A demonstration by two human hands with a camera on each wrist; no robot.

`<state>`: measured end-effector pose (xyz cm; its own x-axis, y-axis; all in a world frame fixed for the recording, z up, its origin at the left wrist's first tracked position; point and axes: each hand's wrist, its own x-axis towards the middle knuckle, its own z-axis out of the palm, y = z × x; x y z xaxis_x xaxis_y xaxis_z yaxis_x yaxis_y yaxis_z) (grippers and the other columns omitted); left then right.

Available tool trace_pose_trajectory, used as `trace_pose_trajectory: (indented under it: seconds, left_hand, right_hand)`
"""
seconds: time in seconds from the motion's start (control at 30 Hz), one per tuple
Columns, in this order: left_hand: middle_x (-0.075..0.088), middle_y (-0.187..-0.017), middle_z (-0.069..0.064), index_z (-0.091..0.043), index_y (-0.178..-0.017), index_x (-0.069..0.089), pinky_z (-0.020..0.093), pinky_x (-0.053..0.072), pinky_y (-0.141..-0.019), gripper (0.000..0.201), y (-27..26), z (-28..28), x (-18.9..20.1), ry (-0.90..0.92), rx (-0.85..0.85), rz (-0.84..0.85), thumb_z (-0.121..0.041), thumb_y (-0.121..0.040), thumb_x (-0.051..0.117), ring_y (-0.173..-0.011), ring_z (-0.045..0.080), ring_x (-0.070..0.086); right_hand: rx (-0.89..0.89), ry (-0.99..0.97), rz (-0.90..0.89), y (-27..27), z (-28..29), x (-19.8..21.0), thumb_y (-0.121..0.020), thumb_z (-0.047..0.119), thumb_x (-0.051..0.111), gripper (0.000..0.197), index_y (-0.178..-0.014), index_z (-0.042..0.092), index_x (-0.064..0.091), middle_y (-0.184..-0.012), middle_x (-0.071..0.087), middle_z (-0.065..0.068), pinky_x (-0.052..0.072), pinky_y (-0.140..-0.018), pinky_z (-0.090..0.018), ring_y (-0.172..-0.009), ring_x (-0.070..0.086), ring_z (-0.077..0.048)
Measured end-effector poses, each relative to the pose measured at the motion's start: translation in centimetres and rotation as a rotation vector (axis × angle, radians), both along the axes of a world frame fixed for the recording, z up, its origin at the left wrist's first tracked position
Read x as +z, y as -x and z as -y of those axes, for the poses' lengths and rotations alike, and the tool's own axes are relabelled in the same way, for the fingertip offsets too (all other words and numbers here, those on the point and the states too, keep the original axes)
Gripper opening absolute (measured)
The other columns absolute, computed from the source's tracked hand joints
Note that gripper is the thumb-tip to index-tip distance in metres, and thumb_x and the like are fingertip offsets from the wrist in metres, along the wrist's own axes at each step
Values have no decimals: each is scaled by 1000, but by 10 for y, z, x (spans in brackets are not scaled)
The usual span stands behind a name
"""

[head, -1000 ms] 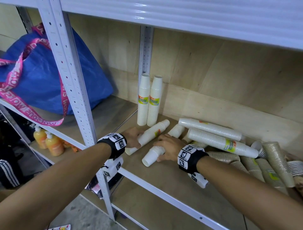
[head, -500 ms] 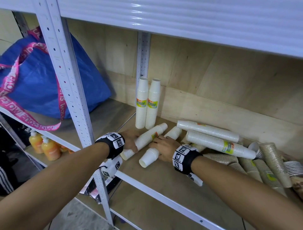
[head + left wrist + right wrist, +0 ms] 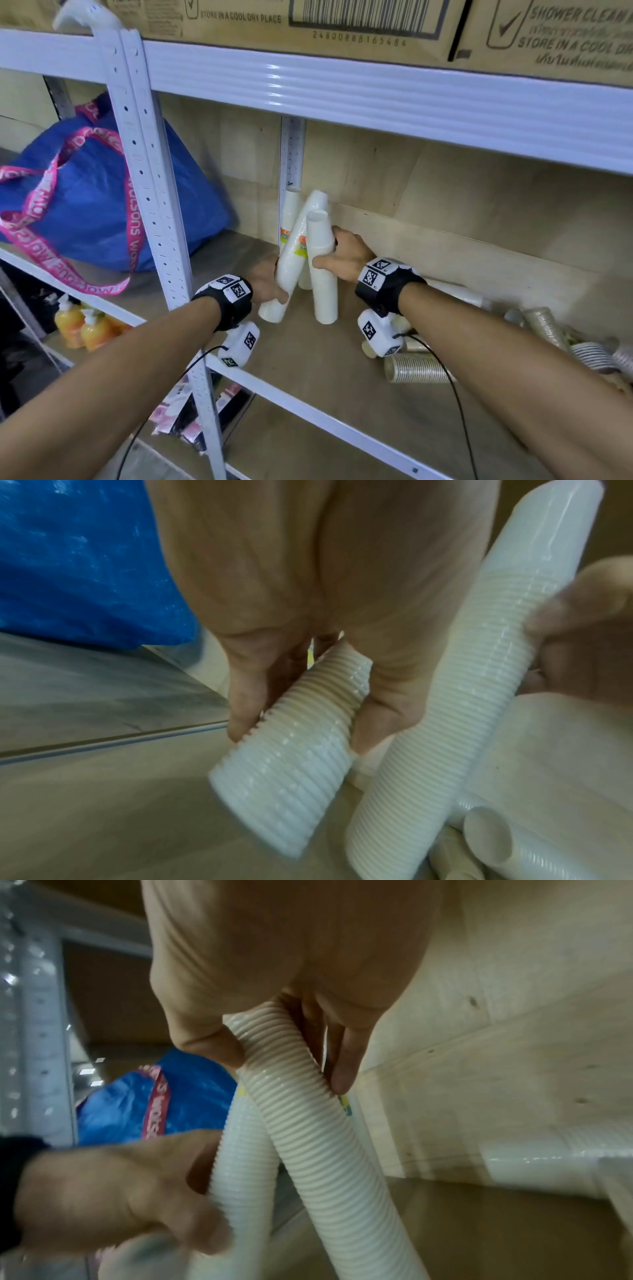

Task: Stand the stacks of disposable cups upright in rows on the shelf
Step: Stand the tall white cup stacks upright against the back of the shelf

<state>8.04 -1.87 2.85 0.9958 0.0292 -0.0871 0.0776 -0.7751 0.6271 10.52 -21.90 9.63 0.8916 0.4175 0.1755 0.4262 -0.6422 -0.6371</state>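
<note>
My left hand point(image 3: 274, 277) grips a white cup stack point(image 3: 291, 253) near its lower end; the stack leans right, its top against the back pair. My right hand point(image 3: 329, 253) grips a second white stack point(image 3: 323, 291), held almost upright just right of it. In the left wrist view, fingers and thumb of the left hand point(image 3: 298, 723) wrap the ribbed stack point(image 3: 284, 777). In the right wrist view the right hand point(image 3: 291, 1064) circles its own stack point(image 3: 325, 1137). An upright stack point(image 3: 290, 209) stands behind by the rear post. Whether the held stacks touch the shelf board point(image 3: 308, 359) I cannot tell.
More cup stacks lie on the right: a white one point(image 3: 459, 294) and brown patterned ones point(image 3: 418, 369). A blue bag with pink straps point(image 3: 85, 212) fills the left bay. A white front post point(image 3: 150, 178) stands left of my arms. Cardboard boxes point(image 3: 274, 17) sit overhead.
Both hands have raised the two white stacks that lay on the board, swinging them up and back toward the standing pair. The view has shifted upward.
</note>
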Motion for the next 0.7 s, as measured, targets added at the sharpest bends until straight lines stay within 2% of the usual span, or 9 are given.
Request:
trace_pose_trajectory:
  seconds: [0.07, 0.13, 0.2, 0.27, 0.33, 0.4, 0.5, 0.6, 0.7]
  left_hand:
    - [65, -107, 3, -14, -118, 55, 34, 51, -82, 59, -3, 3, -1, 57, 31, 14, -12, -65, 83, -101, 21, 61]
    - [66, -110, 4, -12, -119, 57, 34, 50, -86, 57, -4, 7, -2, 92, 52, 37, -7, -67, 81, -105, 22, 62]
    - [65, -114, 5, -11, -120, 57, 35, 48, -91, 56, -4, 11, -3, 118, 67, 64, -3, -69, 80, -109, 22, 59]
    - [65, -115, 6, -11, -120, 57, 35, 47, -92, 56, -3, 13, -7, 137, 79, 74, -2, -70, 80, -110, 23, 59]
    - [66, -115, 6, -12, -121, 58, 34, 47, -91, 59, -1, 14, -13, 168, 92, 78, -1, -67, 82, -110, 24, 60]
    - [65, -112, 2, -13, -123, 57, 32, 46, -89, 63, 0, 16, -20, 212, 101, 76, -1, -66, 82, -107, 21, 59]
    - [59, -113, -4, -14, -128, 51, 30, 42, -89, 68, 5, 18, -30, 256, 100, 54, -1, -68, 82, -105, 14, 54]
    - [61, -123, -1, -17, -136, 42, 34, 46, -92, 86, 5, 16, -43, 275, 75, 65, -7, -63, 85, -116, 19, 57]
    - [61, -123, -1, -17, -137, 42, 34, 46, -93, 83, 7, 14, -45, 280, 56, 76, -7, -66, 84, -112, 16, 57]
  right_hand:
    - [-51, -107, -35, 1, -7, 6, -66, 33, 75, 49, -110, 19, 58, -101, 66, 2, 48, -63, -24, -89, 64, -17]
    - [-77, -194, -74, 4, -13, 9, -62, 40, 73, 54, -110, 19, 60, -103, 67, 2, 50, -66, -25, -89, 65, -16]
    - [-116, -272, -97, 6, -17, 9, -65, 37, 75, 49, -108, 18, 61, -101, 68, 2, 50, -68, -25, -89, 64, -16]
    - [-156, -322, -109, 6, -18, 6, -71, 30, 75, 42, -108, 16, 62, -99, 66, 3, 46, -62, -22, -86, 62, -15]
    - [-187, -331, -122, 5, -18, 0, -73, 27, 74, 40, -109, 15, 61, -100, 66, 2, 42, -58, -20, -84, 60, -14]
    - [-220, -320, -138, 4, -17, -7, -72, 28, 74, 43, -110, 15, 61, -104, 67, 0, 42, -58, -21, -86, 61, -16]
    - [-237, -305, -168, 3, -17, -19, -68, 30, 73, 48, -112, 17, 60, -106, 68, -1, 46, -66, -24, -91, 63, -19]
    - [-231, -305, -178, 4, -17, -25, -66, 30, 73, 48, -110, 16, 59, -104, 67, -1, 48, -71, -28, -93, 64, -20]
    - [-233, -297, -176, 3, -17, -27, -71, 25, 72, 44, -110, 16, 57, -104, 64, -1, 48, -72, -29, -92, 62, -20]
